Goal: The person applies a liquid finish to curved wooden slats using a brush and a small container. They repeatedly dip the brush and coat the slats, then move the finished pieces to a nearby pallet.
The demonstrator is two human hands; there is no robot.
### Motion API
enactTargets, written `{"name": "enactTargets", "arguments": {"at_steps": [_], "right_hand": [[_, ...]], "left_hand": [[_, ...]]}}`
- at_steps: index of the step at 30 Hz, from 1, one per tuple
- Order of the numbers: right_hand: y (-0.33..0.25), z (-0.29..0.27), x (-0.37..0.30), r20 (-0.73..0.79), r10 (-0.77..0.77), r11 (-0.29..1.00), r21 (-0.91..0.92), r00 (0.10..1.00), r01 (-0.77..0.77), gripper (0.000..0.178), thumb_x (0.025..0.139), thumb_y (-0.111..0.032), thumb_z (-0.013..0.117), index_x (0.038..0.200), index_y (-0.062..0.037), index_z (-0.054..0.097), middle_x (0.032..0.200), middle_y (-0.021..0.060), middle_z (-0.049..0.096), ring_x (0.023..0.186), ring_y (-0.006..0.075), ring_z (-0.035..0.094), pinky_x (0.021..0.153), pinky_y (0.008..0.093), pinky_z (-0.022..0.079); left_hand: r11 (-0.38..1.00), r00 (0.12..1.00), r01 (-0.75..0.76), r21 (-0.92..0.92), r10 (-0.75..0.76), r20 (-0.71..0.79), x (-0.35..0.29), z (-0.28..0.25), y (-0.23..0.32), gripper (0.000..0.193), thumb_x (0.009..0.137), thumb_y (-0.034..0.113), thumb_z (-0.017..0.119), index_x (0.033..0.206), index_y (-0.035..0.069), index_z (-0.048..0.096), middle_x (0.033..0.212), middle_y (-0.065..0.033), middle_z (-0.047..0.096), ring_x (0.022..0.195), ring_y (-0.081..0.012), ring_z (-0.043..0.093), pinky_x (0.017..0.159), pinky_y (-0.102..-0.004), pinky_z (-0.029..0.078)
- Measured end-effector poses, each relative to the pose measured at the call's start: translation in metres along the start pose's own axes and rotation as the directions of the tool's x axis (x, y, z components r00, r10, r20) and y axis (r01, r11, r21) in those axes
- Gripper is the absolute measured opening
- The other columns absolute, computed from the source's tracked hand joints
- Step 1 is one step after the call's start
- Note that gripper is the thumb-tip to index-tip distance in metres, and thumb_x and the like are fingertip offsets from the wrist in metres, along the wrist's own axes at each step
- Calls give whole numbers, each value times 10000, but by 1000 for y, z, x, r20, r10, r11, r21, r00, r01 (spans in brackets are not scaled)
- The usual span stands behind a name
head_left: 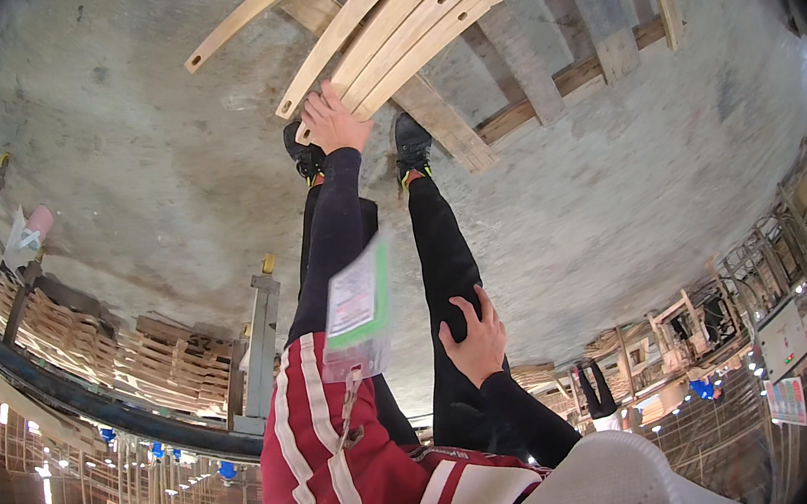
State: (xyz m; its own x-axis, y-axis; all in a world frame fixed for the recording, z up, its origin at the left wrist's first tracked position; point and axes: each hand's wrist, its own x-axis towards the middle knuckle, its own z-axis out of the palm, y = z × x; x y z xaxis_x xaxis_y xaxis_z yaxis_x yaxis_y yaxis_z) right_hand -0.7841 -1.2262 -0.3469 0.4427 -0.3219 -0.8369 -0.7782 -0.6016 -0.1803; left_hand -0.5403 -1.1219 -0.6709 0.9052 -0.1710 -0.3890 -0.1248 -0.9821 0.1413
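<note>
Several pale, curved wooden slats (416, 24) with oval slots near their ends lie fanned side by side at the top of the view. My left hand (335, 121) is closed over the near end of one slat, between its neighbours. The undersides of its fingers are hidden. My right hand (477, 337) rests on my right leg with its fingers spread, holding nothing. A plastic badge holder (357, 303) with a green edge hangs in front of my left arm.
Beneath the slats lies a wooden pallet (532, 70) on the concrete floor (598, 198). A separate curved slat (258, 10) sits to the left. My black shoes (412, 140) stand close to the pallet. A metal frame (259, 350) and stacked wood (171, 366) are at left.
</note>
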Motion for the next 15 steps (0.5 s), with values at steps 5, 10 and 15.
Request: {"name": "enactTargets", "arguments": {"at_steps": [5, 10, 15], "right_hand": [[1, -8, 4, -15, -29, 999, -41, 999, 28, 455, 774, -295, 693, 1206, -218, 574, 1392, 163, 451, 1213, 372, 503, 889, 485, 453], [-3, -1, 2, -76, -61, 997, -46, 995, 58, 443, 780, -290, 689, 1200, -207, 577, 1367, 173, 477, 1177, 387, 527, 887, 504, 461], [22, 18, 52, -53, 26, 967, 256, 998, -12, 367, 796, -258, 697, 1140, -138, 646, 1244, 164, 579, 1108, 320, 587, 918, 426, 480]], "left_hand": [[1000, 1000, 0, -11, -1, -21, 3, 3, -9, 1058, 543, 386, 844, 1377, 48, 285, 1155, -200, 452, 1098, -388, 468, 975, -492, 354], [983, 989, -102, -154, 116, 87, -12, -60, -7, 1073, 511, 370, 824, 1371, 4, 295, 1108, -202, 490, 1059, -381, 491, 948, -469, 381], [936, 985, -77, -343, 124, 118, -105, -211, 33, 992, 500, 354, 797, 1316, -14, 369, 1096, -221, 511, 1068, -402, 498, 917, -463, 411]]}}
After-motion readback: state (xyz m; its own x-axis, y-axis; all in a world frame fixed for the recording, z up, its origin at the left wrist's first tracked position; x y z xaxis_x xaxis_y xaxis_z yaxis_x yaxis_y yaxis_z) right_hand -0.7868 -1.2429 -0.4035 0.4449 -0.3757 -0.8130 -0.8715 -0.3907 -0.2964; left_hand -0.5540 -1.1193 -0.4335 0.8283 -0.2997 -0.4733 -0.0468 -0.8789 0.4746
